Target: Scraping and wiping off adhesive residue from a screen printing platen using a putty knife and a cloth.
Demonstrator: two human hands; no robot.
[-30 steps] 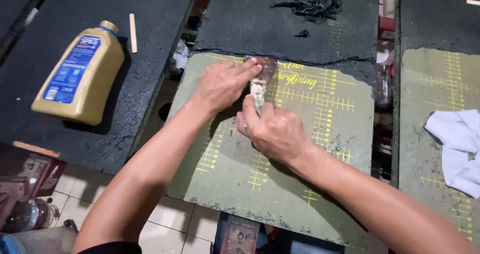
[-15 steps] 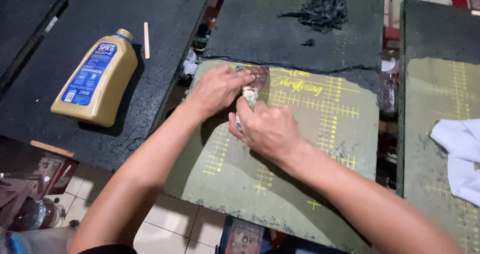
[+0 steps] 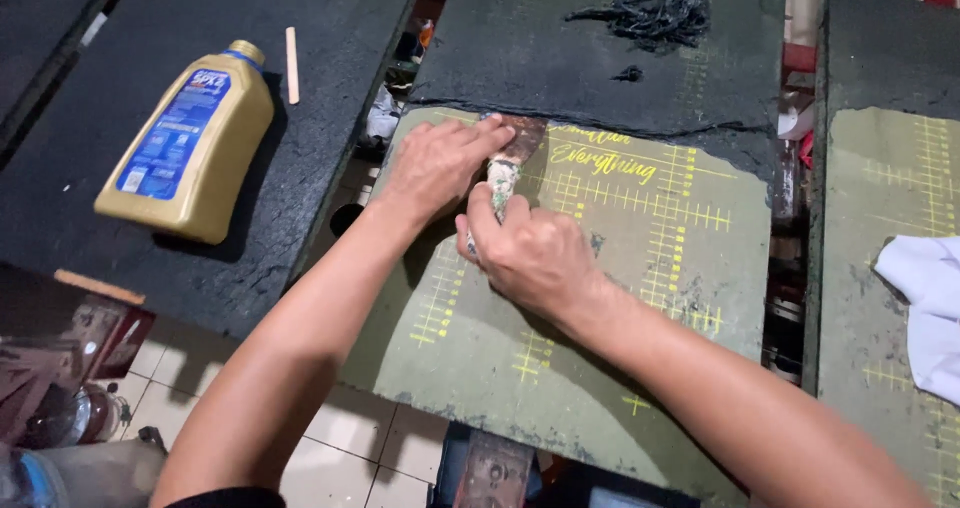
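Olive-green board (image 3: 600,368), flat and rectangular, printed with yellow grid lines and tick marks; its upper part is covered by a rough, matte black coating (image 3: 560,58) whose lower edge runs ragged across the board.

Scraper (image 3: 512,163): short handle wrapped in mottled, paint-stained material, with a rusty brown flat blade. It lies on the green board with its blade right at the ragged edge of the black coating.

Right hand (image 3: 535,253): fingers curled shut around the scraper's handle, knuckles up, forearm running off to the lower right.

Left hand (image 3: 435,163): laid palm down, fingers together and stretched out, fingertips pressing on the blade end of the scraper.

Heap of black scrapings (image 3: 650,8): stringy, crumpled, resting on the black coating near the board's top edge, with a small stray lump (image 3: 628,73) just below it.

Bottle (image 3: 190,138): tan plastic, flat-sided, blue label, tan cap, lying on its side on a dark, gritty board (image 3: 120,238) to the left, well apart from the hands.

Thin wooden stick (image 3: 292,65): pale, straight, just beside the bottle's cap.

White cloth (image 3: 925,308): soft, folded, on a further green board (image 3: 880,218) at the right edge.

Floor (image 3: 350,448): pale square tiles below the boards.
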